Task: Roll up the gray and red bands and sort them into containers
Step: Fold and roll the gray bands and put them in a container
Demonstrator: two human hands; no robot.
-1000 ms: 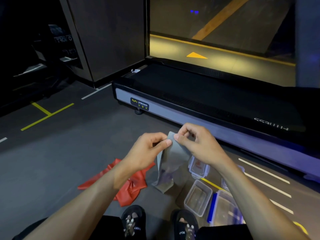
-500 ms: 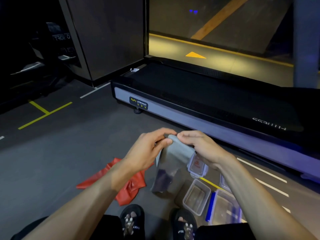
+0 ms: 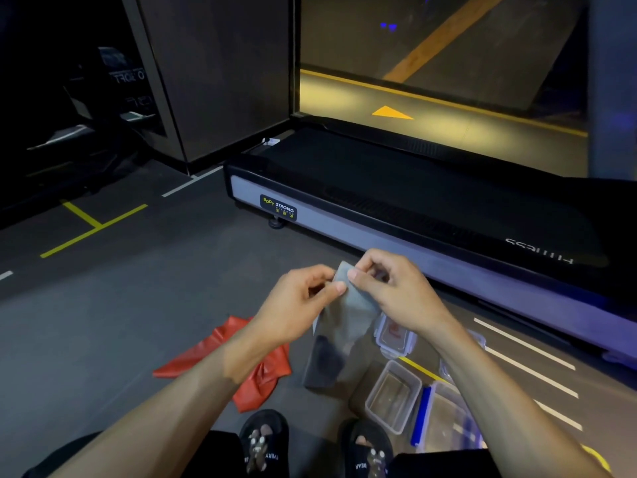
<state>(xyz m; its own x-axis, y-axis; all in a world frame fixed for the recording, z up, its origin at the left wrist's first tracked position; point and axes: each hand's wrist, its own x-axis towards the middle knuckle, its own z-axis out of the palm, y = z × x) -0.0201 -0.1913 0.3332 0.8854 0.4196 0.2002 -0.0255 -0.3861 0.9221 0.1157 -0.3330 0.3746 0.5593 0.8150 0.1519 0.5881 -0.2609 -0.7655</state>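
both hands work the top end of the gray band point(image 3: 344, 326); left hand point(image 3: 296, 305) pinches its left edge between thumb and curled fingers, right hand point(image 3: 396, 291) pinches the top corner the same way; over the last second the hands dipped and came back up, and the top edge now looks folded over between the fingertips; i'd read that as the first turn of the roll just starting, most of the band unrolled; it hangs down, lower end crumpled on the floor point(image 3: 138, 305) just ahead of the sandals point(image 3: 263, 443)

red band point(image 3: 258, 370) lies loose and unrolled on the floor under the left forearm, not touched; so neither band is sorted yet

containers sit on the floor to the right of the gray band: an open clear tub point(image 3: 393, 398), looks empty; a clear lidded box point(image 3: 394, 336) beyond it, with something red showing, label or contents, can't tell; a blue-edged lid or box point(image 3: 444, 419) nearer the right leg, contents unclear; one more clear piece mostly hidden behind the right forearm
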